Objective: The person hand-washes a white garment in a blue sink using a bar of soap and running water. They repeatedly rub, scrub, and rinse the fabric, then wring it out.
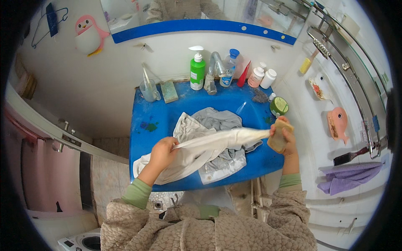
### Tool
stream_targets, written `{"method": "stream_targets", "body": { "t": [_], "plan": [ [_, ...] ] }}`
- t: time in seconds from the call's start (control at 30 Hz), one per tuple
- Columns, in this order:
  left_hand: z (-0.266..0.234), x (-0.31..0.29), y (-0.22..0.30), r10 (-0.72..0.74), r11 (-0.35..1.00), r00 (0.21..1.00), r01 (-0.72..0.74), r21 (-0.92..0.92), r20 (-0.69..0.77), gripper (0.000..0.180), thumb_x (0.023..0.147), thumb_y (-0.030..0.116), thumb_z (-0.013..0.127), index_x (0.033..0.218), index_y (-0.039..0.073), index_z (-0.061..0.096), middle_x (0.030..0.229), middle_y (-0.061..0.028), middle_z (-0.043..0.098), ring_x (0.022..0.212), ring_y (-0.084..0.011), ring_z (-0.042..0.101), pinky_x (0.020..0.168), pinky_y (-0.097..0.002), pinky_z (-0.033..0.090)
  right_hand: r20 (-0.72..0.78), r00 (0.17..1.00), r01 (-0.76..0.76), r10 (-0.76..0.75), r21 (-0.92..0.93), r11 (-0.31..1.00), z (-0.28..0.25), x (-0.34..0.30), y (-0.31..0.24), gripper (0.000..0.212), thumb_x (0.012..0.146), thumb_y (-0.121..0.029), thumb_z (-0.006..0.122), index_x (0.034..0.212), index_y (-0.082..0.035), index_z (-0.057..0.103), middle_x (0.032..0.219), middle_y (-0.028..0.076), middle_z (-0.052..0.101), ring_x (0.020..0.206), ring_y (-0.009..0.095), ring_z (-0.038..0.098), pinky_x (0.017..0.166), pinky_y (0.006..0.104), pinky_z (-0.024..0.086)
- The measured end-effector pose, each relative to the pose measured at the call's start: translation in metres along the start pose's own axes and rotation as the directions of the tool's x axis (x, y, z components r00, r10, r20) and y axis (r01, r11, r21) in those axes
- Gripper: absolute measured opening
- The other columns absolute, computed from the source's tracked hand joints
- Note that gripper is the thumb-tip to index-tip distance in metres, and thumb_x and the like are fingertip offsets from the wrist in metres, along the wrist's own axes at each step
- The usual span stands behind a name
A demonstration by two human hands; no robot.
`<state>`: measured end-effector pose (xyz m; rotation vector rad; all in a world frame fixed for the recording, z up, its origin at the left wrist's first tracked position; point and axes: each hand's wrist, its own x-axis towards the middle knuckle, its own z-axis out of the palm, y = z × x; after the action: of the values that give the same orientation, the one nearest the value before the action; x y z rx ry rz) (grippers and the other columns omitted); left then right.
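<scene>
A white garment (226, 139) is stretched across the blue washbasin (144, 108), pulled taut between my two hands. My left hand (163, 155) is closed in a pinch on its left part. At the right, my right hand (289, 140) is closed around a tan bar of soap (278, 138), and the garment's narrow end meets its fingers. Below the stretched cloth lie more folds of white fabric and a grey garment (217, 119), heaped in the basin. One pale piece hangs over the basin's front left edge. The basin's bottom is hidden by the clothes.
Along the back rim stand a clear cup (150, 91), a green soap block (169, 91), a green pump bottle (197, 71), the faucet (212, 73), a clear bottle (228, 69) and white bottles (268, 78). A round green tub (279, 106) sits right; wall racks (343, 65) hang beyond.
</scene>
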<state>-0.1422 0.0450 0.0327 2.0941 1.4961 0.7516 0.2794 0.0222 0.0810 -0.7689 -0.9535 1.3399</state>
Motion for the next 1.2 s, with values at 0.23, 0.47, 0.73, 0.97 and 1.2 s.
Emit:
{"method": "stream_targets", "body": {
  "t": [0.23,0.47,0.73,0.97,1.2],
  "plan": [
    [0.028,-0.074,0.021,0.34,0.94,0.926,-0.336,-0.052,0.162,0.018,0.066,0.004,0.061,0.084,0.007,0.06,0.079,-0.0099,0.055,0.075,-0.0287,0.057,0.062,-0.0382,0.047,-0.212,0.97,-0.177,0.116,-0.301,0.937,-0.023,-0.047,0.027,0.051,0.075,-0.027,0.068,0.116,-0.009,0.044,0.091,0.009,0.054,0.081,0.02,0.054,0.07,0.0322,0.047],
    [0.07,-0.113,0.002,0.431,0.902,0.889,-0.43,-0.039,0.158,0.024,0.066,0.003,0.064,0.09,0.007,0.066,0.073,-0.0082,0.054,0.071,-0.0275,0.056,0.059,-0.038,0.046,-0.15,0.958,-0.139,-0.243,-0.988,0.064,0.047,-0.06,0.11,0.059,0.064,-0.028,0.076,0.111,-0.003,0.051,0.096,0.02,0.057,0.094,0.034,0.052,0.079,0.0412,0.043],
    [0.069,-0.117,-0.019,0.51,0.856,0.854,-0.493,-0.154,0.103,0.019,0.067,0.004,0.063,0.086,0.007,0.067,0.072,-0.0079,0.054,0.068,-0.0273,0.054,0.058,-0.0383,0.044,0.267,0.964,0.264,-0.013,-0.96,-0.095,0.163,-0.075,0.204,0.037,0.07,-0.043,0.066,0.097,-0.018,0.062,0.099,0.008,0.055,0.096,0.026,0.05,0.084,0.0417,0.033],
    [0.067,-0.125,-0.02,0.47,0.879,0.877,-0.454,-0.148,0.099,0.02,0.069,0.006,0.061,0.088,0.008,0.066,0.076,-0.0071,0.055,0.072,-0.0269,0.055,0.061,-0.0372,0.045,-0.146,0.958,-0.189,-0.248,-0.969,-0.157,0.091,-0.052,0.174,0.042,0.066,-0.033,0.072,0.1,-0.015,0.056,0.105,0.012,0.051,0.098,0.031,0.046,0.08,0.0453,0.035],
    [0.072,-0.119,-0.028,0.541,0.826,0.84,-0.524,-0.208,0.031,0.019,0.069,0.007,0.064,0.088,0.008,0.066,0.075,-0.0063,0.055,0.069,-0.026,0.055,0.06,-0.0368,0.045,0.342,0.936,0.34,-0.088,-0.94,-0.039,0.168,-0.064,0.206,0.019,0.065,-0.024,0.067,0.079,-0.012,0.062,0.084,0.01,0.058,0.084,0.03,0.055,0.072,0.0449,0.041]
  ]
}}
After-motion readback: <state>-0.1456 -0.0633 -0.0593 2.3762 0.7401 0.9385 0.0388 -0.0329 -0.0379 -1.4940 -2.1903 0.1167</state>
